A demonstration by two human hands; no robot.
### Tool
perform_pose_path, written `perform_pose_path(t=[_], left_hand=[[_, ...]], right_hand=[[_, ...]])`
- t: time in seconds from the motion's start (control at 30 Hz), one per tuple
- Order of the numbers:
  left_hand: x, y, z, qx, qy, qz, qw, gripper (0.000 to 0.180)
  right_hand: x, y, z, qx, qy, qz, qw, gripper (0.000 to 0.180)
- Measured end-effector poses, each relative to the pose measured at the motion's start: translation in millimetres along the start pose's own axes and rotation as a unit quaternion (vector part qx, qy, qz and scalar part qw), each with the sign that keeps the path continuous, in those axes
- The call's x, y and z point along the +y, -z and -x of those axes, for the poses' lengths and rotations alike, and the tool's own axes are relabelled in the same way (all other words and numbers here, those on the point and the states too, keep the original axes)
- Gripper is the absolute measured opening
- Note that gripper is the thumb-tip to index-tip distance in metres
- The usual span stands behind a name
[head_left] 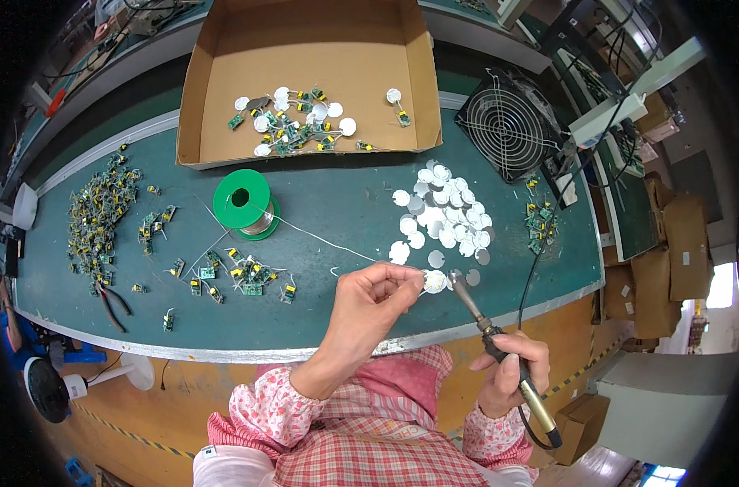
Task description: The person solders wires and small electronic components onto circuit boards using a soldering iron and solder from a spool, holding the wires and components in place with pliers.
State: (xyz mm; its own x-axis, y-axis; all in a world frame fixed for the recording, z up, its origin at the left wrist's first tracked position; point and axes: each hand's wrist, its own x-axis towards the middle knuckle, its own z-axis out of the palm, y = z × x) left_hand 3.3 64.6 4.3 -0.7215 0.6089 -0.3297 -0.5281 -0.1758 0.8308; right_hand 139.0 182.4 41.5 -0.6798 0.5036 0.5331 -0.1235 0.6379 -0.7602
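White little disc (pixel 434 281) is pinched at the fingertips of the left hand (pixel 369 300), with the soldering iron (pixel 499 349), gripped in the right hand (pixel 511 373), touching its far edge.

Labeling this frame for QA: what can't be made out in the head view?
- Contact between soldering iron tip and white disc: too small.
- Solder wire end at left hand: hidden by fingers.
- Parts on the small green boards: too small.
- Right hand palm: turned away.
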Motion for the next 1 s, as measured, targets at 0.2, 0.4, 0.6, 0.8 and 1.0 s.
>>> perform_pose_path(t=[0.2, 0.4, 0.6, 0.8, 1.0], left_hand=[[-0.4, 2.5, -1.3, 0.001, -0.006, 0.014, 1.000, 0.013], [2.9, 3.2, -0.1, -0.003, -0.008, 0.021, 1.000, 0.014], [-0.9, 4.4, -3.7, -0.003, -0.012, 0.012, 1.000, 0.014], [-4.4, 4.8, -3.5, -0.011, -0.005, -0.019, 1.000, 0.014], [0.2, 3.3, -2.6, 0.000, -0.016, 0.007, 1.000, 0.014]], right_hand=[[-0.3, -7.9, -0.8, -0.021, -0.001, -0.021, 1.000, 0.026], [1.6, -8.9, -1.1, -0.018, 0.002, -0.044, 0.999, 0.026], [0.8, -13.6, -1.5, -0.007, -0.002, -0.037, 0.999, 0.026], [0.3, -11.4, -2.3, 0.003, -0.004, -0.033, 0.999, 0.026], [1.4, -12.0, 0.1, -0.002, 0.001, -0.026, 1.000, 0.026]])
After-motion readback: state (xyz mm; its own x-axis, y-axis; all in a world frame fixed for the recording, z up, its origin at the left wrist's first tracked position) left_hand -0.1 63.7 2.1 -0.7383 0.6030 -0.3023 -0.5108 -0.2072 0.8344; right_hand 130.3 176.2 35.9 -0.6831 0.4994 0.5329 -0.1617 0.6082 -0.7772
